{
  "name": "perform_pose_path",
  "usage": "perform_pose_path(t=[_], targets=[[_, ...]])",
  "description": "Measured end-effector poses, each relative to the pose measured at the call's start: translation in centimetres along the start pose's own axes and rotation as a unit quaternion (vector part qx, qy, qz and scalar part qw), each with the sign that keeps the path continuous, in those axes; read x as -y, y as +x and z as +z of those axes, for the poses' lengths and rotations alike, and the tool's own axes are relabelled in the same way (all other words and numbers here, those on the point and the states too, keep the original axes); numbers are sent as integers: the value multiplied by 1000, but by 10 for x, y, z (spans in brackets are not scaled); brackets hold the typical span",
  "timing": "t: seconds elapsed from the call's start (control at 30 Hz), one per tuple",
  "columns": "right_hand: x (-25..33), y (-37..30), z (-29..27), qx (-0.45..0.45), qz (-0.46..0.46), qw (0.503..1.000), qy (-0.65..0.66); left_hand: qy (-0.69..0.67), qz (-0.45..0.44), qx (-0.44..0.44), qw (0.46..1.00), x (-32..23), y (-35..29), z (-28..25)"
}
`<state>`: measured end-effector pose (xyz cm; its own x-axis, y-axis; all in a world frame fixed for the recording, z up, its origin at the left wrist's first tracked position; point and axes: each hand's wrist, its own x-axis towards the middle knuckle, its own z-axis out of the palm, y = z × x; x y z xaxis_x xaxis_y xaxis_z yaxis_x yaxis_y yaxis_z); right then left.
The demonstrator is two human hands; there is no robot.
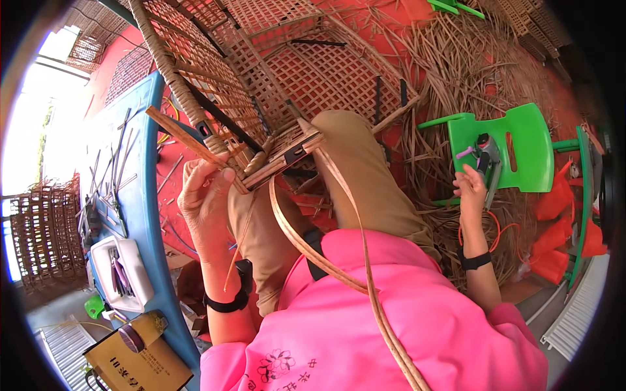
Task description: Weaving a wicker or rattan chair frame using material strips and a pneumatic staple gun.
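At nine o'clock, my left grip (203, 190) pinches a flat strip (181, 135); woven frame (303, 68) at twelve. At three, my right grip (471, 188), loosely parted, is beside a tool (487, 148) on the green chair (535, 127).

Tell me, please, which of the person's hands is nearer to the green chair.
Right. The right hand is at the edge of the green chair, by the tool lying on it; the left hand is across the lap, at a corner of the woven frame.

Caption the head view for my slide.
Left hand at the edge of a woven lattice basket; right hand near a handheld tool on a green plastic chair.
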<state>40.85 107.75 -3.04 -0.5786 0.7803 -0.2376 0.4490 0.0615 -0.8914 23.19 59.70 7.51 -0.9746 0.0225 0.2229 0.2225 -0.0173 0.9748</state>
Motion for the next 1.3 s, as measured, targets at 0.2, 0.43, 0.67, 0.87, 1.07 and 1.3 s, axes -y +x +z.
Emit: perform_pose_path(t=[0.2,0.43,0.67,0.87,1.07,1.3], targets=[[78,-59,72,192,-249,949,-27,113,-19,-123,986,-34,-4,12],[166,-119,118,279,-670,688,-30,388,304,-15,870,-149,-32,63],[190,-128,107,392,-509,749,166,410,95,172,891,-78,1,100],[207,-130,96,398,-301,776,386,561,204,119,793,-25,-14,103],[225,-120,81,400,-343,725,444,560,233,107,788,-11,-14,97],[226,-131,67,453,-159,839,255,562,243,97,785,-12,-15,102]])
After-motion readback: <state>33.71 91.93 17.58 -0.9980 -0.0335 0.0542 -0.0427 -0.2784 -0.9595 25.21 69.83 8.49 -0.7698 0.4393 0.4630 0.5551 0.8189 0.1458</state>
